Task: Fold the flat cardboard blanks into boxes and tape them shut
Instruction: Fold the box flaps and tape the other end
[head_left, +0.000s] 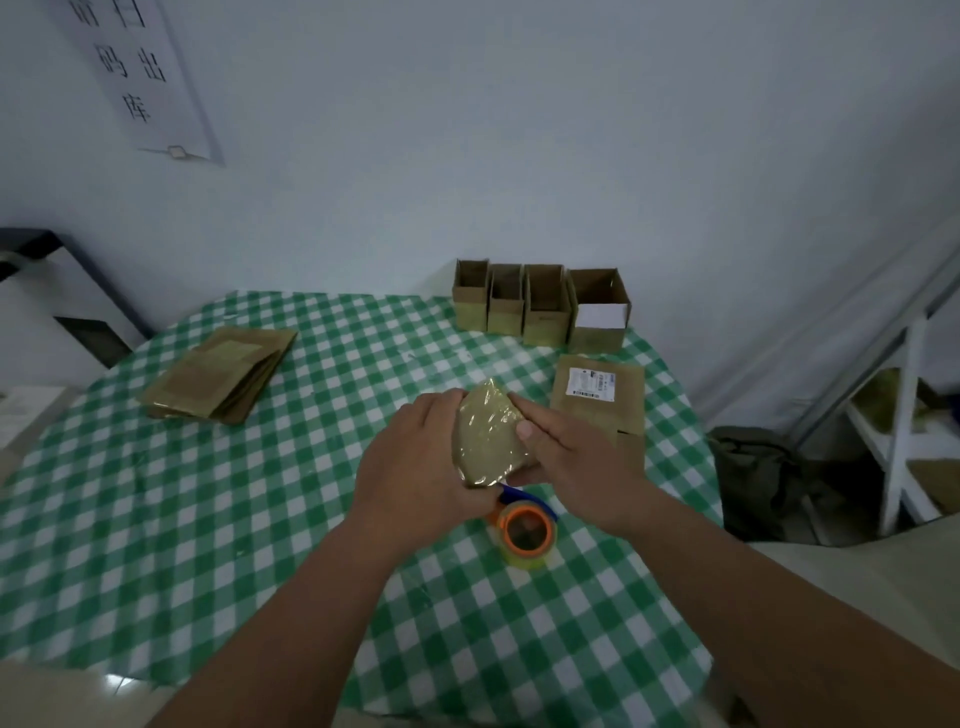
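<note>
Holding a taped-up box over the tape roll

Head view, the only one: both hands are wrapped around a small brown cardboard box with shiny clear tape over its face (491, 434), lifted just above the green-and-white checked tablecloth (156, 519). The left hand (415, 467) grips the box's left side with its fingers curled round the edge. The right hand (571, 462) grasps the right side, thumb pressed flat on the taped face. Just nearer than the box sits a clear tape roll with an orange core (524, 535), a blue handle poking out from under the hands. Beyond the box, four open brown cardboard boxes (540, 306) stand in a row by the wall. Right of the box lies a flat brown blank with a white label (597, 400). Far left of it, a stack of flat brown cardboard blanks (218, 379).
</note>
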